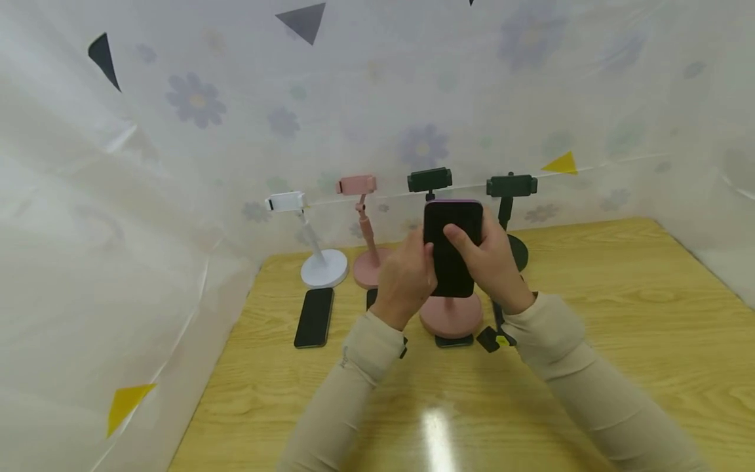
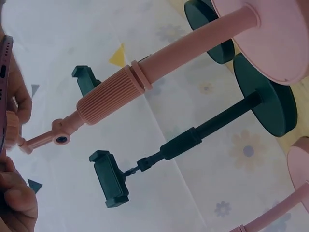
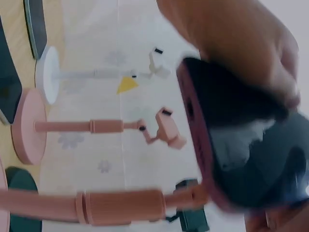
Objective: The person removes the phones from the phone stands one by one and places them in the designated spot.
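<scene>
Both hands hold a black-fronted smartphone (image 1: 451,278) upright at the head of the nearest pink phone stand (image 1: 451,319). My left hand (image 1: 408,275) has its fingers curled at the phone's left edge. From the right side, my right hand (image 1: 497,262) grips the phone, its thumb across the screen. In the left wrist view the phone's purple edge (image 2: 5,92) is against the stand's pink clamp (image 2: 12,129), partly hidden behind it. Whether the clamp's jaws enclose the phone cannot be told. Motion blurs the phone (image 3: 241,140) in the right wrist view.
Behind stand a white stand (image 1: 324,269), another pink stand (image 1: 367,229) and two dark green stands, one with its clamp (image 1: 429,179) above the phone, the other (image 1: 512,186) further right. A phone (image 1: 314,318) lies at left; others are partly hidden. A patterned curtain hangs behind.
</scene>
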### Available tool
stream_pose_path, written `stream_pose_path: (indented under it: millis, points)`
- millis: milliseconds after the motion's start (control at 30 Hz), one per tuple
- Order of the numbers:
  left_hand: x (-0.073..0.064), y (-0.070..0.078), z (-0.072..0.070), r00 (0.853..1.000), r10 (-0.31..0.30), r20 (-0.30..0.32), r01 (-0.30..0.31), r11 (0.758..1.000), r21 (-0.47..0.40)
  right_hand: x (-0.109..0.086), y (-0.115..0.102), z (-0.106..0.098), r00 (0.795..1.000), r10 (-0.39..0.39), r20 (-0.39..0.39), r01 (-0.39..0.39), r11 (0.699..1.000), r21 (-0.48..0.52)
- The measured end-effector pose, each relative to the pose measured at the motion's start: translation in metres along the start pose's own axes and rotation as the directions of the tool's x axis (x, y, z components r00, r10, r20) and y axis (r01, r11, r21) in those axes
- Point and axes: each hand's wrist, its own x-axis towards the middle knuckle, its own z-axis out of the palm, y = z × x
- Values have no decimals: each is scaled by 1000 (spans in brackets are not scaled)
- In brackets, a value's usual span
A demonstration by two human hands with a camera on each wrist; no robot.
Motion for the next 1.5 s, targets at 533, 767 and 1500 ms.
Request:
stream_pose_path:
  millis: [533,767,1500]
  points:
    - [-1,-6,-4,998,52,29,-50,996,-72,7,-1,-1,994,-104,-17,103,993,-54]
    - [-2,-10,-5,997,6,73,9,977,-211,8,1,1,992,-125,-7,125,991,-50]
    - [-11,-6,7,972,-202,117,231,761,-606,10,2,-4,993,-112,36,113,993,-17]
